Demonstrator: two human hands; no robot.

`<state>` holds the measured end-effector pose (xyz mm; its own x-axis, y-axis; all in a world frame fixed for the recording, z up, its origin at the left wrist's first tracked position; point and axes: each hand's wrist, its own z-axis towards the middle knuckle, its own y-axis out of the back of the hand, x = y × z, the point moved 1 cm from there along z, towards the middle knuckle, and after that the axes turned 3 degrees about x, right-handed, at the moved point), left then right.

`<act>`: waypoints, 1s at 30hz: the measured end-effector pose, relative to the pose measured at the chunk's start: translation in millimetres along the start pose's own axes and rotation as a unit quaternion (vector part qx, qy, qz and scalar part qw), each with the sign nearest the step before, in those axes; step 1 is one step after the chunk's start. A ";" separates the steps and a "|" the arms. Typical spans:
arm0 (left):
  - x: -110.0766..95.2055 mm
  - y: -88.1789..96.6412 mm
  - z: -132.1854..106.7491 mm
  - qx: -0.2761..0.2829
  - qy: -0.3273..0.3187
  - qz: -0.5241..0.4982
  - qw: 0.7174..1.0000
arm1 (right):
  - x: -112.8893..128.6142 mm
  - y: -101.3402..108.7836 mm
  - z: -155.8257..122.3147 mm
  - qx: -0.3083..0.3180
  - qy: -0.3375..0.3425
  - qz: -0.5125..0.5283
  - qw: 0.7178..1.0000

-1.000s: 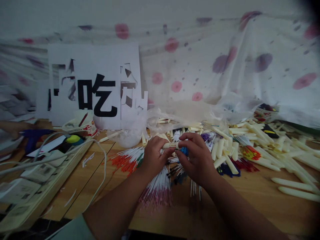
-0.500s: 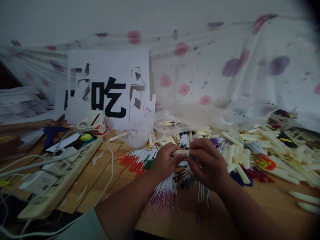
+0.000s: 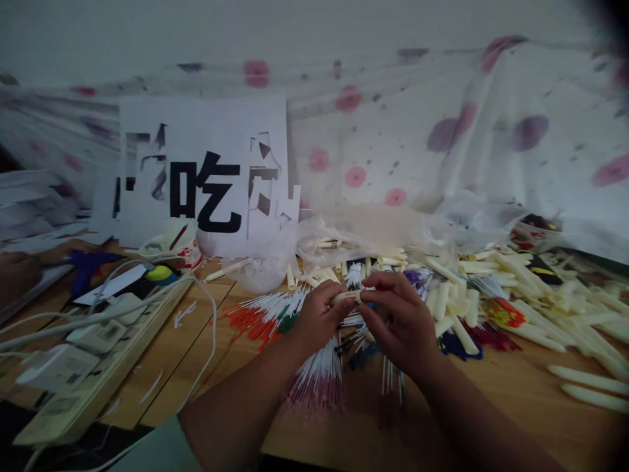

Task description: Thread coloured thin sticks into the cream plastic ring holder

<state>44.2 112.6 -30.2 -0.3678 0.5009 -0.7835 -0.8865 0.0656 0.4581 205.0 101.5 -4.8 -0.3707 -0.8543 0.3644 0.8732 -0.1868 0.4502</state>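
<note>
My left hand (image 3: 319, 316) is closed around a short cream-coloured tube piece (image 3: 346, 297) with small coloured marks near its end. At the right end of that piece, my right hand (image 3: 400, 321) has its thumb and fingers curled in; a small blue spot shows by the fingertips, but what they pinch is too small to tell. Just below the hands lie bundles of thin white sticks, one with pink-purple ends (image 3: 319, 380). Left of my left hand fans a bundle with orange ends (image 3: 258, 316). A few sticks (image 3: 392, 379) hang or lie under my right hand.
A heap of cream tubes (image 3: 540, 295) covers the right side. At left are a power strip (image 3: 105, 364) with cables, a blue glue gun (image 3: 88, 267) and another person's hand (image 3: 19, 272). Behind stand a cut-out character sheet (image 3: 209, 118) and a cup (image 3: 170, 242).
The view has shifted slightly, moving the whole scene left. My right index finger has lifted a little from the tube piece; my left hand keeps its hold.
</note>
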 end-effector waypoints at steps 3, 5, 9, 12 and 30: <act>-0.6 -0.3 0.6 -0.015 0.004 0.014 1.000 | 0.3 -1.6 1.7 -0.013 -0.058 0.047 0.997; -1.4 -0.5 0.5 -0.024 -0.003 0.024 0.999 | 1.7 -2.9 2.2 -0.018 -0.077 0.064 0.995; -0.5 0.2 0.7 -0.029 0.001 0.016 0.999 | 5.2 -3.2 2.5 -0.017 -0.087 0.090 0.992; 4.2 3.6 2.7 -0.011 0.018 -0.030 0.999 | 4.3 4.7 5.4 -0.013 -0.067 0.058 0.996; 9.4 29.7 6.9 0.019 0.010 -0.061 0.998 | 10.4 -30.3 -13.3 0.549 0.094 0.025 0.830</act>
<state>16.4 125.2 -21.2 -0.2631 0.4692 -0.8430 -0.9140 0.1585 0.3734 178.9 91.9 -25.6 -0.1966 -0.9275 0.3180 0.0325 0.3180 0.9475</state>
